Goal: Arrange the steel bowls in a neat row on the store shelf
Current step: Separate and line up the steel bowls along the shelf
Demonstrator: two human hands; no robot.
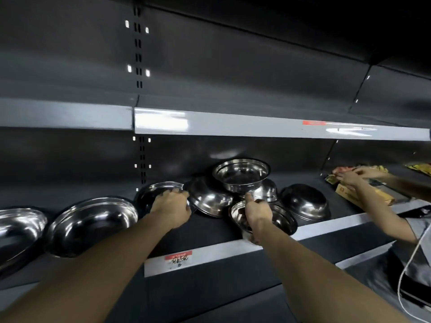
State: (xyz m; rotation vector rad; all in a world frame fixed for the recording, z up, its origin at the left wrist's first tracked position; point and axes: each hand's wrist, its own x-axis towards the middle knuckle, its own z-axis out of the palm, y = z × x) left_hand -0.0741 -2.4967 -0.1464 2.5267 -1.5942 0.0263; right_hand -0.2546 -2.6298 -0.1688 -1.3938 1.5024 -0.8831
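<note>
Here, the left hand (171, 205) is gripping a tilted bowl (156, 193) to right it beside the upright bowls (93, 223), while the right hand (255, 213) is clasping the front bowl (277, 217), clearing the jumbled pile (241, 174).

Leftmost steel bowl (18, 227) cut by the frame edge, price label (179, 259) writing too blurred to read.

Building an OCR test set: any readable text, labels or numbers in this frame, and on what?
Nothing can be read with confidence.
Price tag on the front edge of the bowl shelf: red band over a white field with dark handwritten marks, too blurred to read.
Red label on the edge of the upper shelf: a smear, no legible characters.
Yellow and orange packages at far right: printing too small and blurred.
</note>
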